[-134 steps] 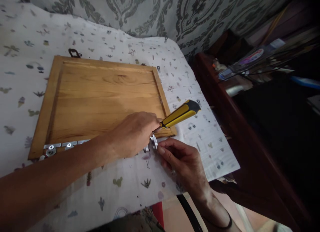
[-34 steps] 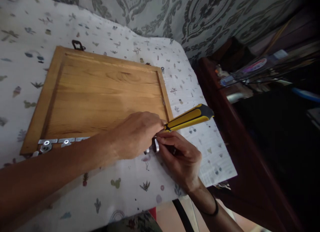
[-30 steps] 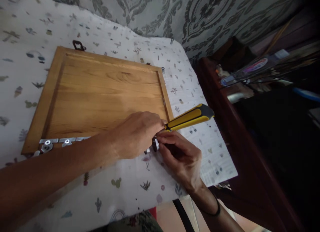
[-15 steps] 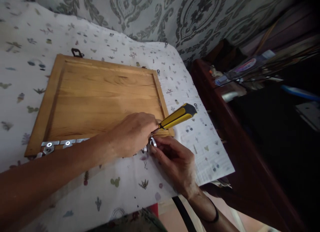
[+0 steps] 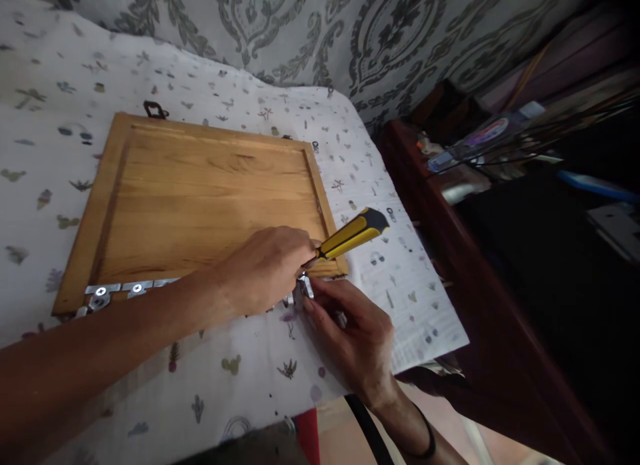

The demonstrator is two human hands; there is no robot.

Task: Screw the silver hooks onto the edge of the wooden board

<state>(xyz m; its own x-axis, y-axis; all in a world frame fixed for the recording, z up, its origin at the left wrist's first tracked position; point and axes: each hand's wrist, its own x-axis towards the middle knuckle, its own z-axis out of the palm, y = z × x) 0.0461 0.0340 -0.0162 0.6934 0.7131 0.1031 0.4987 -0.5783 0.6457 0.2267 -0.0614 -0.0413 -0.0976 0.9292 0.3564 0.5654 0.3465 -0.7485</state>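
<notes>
My left hand (image 5: pixel 273 268) is closed near the lower end of a screwdriver (image 5: pixel 355 235), over the front right of a wooden panel (image 5: pixel 210 198). The yellow and black handle leans up to the right; its tip is hidden by my fingers. Thumb and fingertips of my right hand (image 5: pixel 357 335) pinch a small shiny metal fitting (image 5: pixel 307 288) at the panel's front edge. Another shiny bit shows between the right hand's fingers. More metal fittings (image 5: pixel 137 289) with cross-head screws line the same edge, partly covered by my left forearm.
A white patterned cloth (image 5: pixel 240 398) lies under the panel. At the panel's back edge is a dark latch-like piece (image 5: pixel 156 110). A patterned curtain (image 5: pixel 290 31) hangs behind. On the right stands dark red wooden furniture (image 5: pixel 480 278) with clutter on it.
My right hand has shifted slightly right and down, its fingers a little more apart. The metal fitting appears turned slightly. My left hand and the screwdriver look almost unchanged.
</notes>
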